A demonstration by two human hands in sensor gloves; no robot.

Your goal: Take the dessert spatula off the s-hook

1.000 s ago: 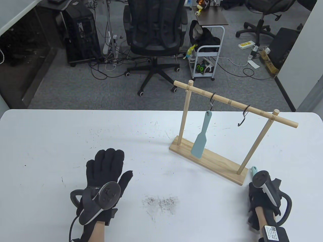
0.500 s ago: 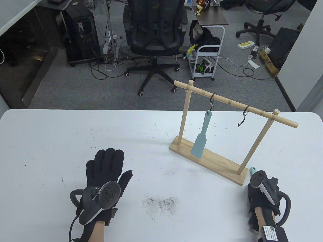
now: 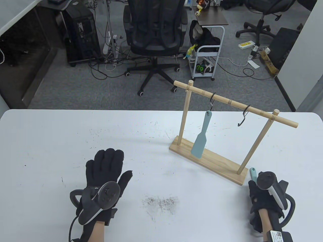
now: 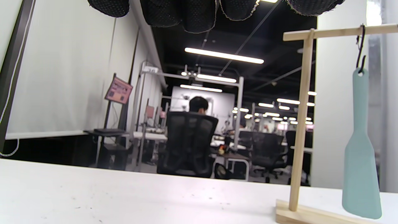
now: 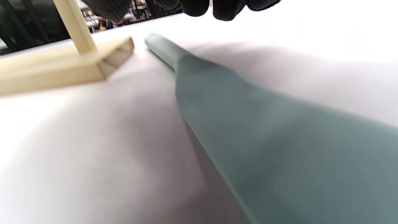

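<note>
A teal dessert spatula [image 3: 202, 136] hangs by its handle hole from the left black S-hook [image 3: 212, 99] on the wooden rack [image 3: 209, 157]; it also shows in the left wrist view [image 4: 360, 155]. The second S-hook [image 3: 244, 116] is empty. Another teal spatula lies flat on the table by the rack's near corner, its handle tip [image 3: 253, 172] poking out from under my right hand [image 3: 254, 189]. In the right wrist view this spatula [image 5: 264, 130] lies on the table and my fingertips [image 5: 224, 7] hang above it, apart from it. My left hand [image 3: 108, 161] rests flat and empty on the table, far left of the rack.
The rack's upright posts and base [image 5: 56, 65] stand just left of my right hand. Dark scuff marks [image 3: 160, 201] lie on the white table [image 3: 50, 141] between my hands. An office chair [image 3: 155, 30] and a cart [image 3: 207, 55] stand beyond the far edge.
My right hand has shifted a little to the right and toward me, while the spatula on the table has barely moved. The left hand and the hanging spatula have not moved.
</note>
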